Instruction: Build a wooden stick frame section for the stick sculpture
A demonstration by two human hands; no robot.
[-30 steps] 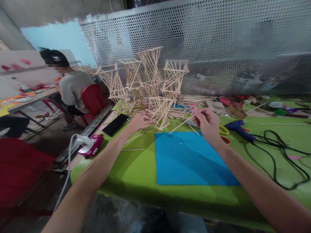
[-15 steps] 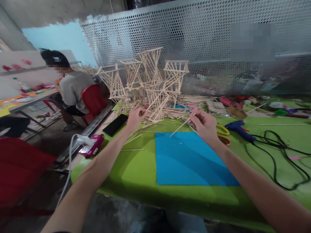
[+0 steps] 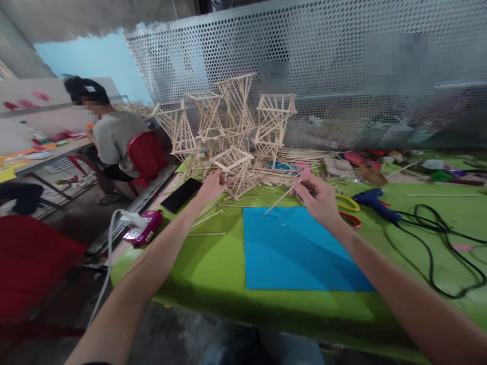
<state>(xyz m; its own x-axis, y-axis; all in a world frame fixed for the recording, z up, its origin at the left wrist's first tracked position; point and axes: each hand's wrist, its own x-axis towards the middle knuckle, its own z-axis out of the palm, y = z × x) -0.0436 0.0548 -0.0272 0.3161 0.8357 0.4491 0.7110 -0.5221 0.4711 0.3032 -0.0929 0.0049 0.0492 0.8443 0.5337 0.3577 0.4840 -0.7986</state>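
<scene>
Across the back of the room, a perforated metal panel [image 3: 327,45] is rising, with a patch of light-blue wall [image 3: 83,56] showing at its left. Below the panel, the table [image 3: 198,271] is stretching out, bright green on top, its near edge curving down. Off to the left, a second table [image 3: 53,153] is standing, and a person [image 3: 116,134] in a grey top is sitting beside it on a red chair [image 3: 146,157]; another red chair [image 3: 34,268] is filling the lower left. Towers of thin wooden sticks [image 3: 238,101] are standing toward the rear of the green surface, near a heap of loose sticks [image 3: 304,155]. A flat blue sheet [image 3: 289,258] is lying close to the front. Just before the towers, a smaller stick frame [image 3: 239,164] is tilting its square top toward the front, the left hand [image 3: 212,187] gripping its left side. Over to the right, a blue glue gun [image 3: 380,207] is resting. A dark phone [image 3: 181,195] is lying left of the left hand. Yellow [image 3: 355,208] and red rings [image 3: 357,222] are lying beside the right hand [image 3: 319,197], which is pinching one slender stick [image 3: 279,200], its lower end hanging by the sheet's far edge.
</scene>
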